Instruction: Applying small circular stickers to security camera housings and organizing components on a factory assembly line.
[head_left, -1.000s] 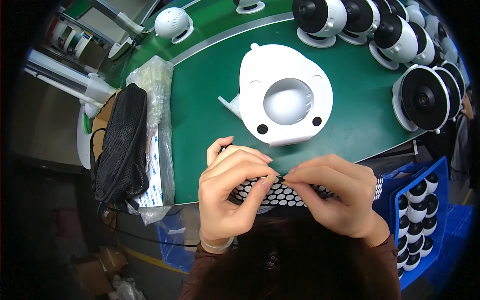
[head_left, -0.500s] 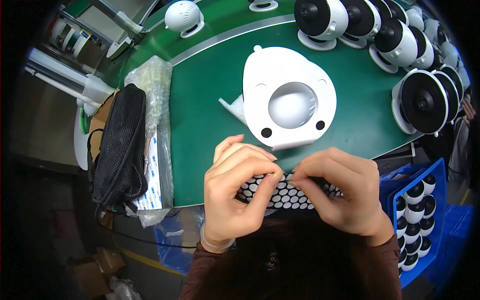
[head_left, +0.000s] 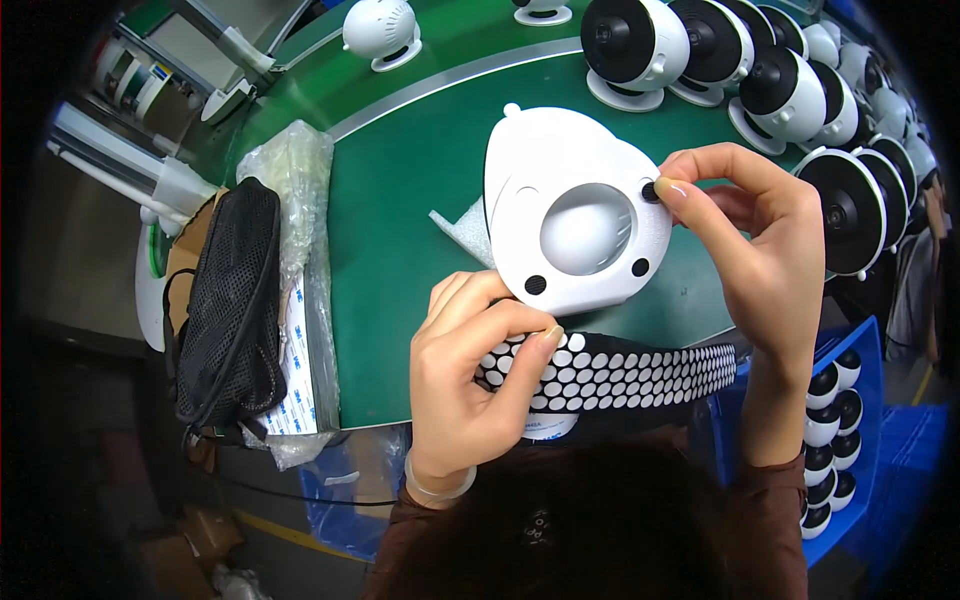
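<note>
A white rounded plastic housing (head_left: 558,150) with a round opening lies on the green table. Two black round pads, a left one (head_left: 536,285) and a right one (head_left: 640,267), sit along its near side. At its right edge, my right hand (head_left: 755,225) pinches a third black pad (head_left: 650,191) against the surface with thumb and fingertips. My left hand (head_left: 475,375) is closed on the left end of a black strip of round white-faced stickers (head_left: 640,378), which stretches rightward along the table's front edge. One empty circle mark (head_left: 527,193) shows on the housing's left side.
White ball-shaped cameras (head_left: 640,45) with black fronts crowd the back right. Below right, a blue bin (head_left: 868,400) holds small black-and-white balls. A black mesh pouch (head_left: 232,300) and bubble wrap (head_left: 300,200) lie at the left. White foam (head_left: 468,232) pokes out beside the housing.
My right hand has left the sticker strip and moved up and right to the housing's right edge, where a black pad now shows. My left hand keeps its grip on the strip.
</note>
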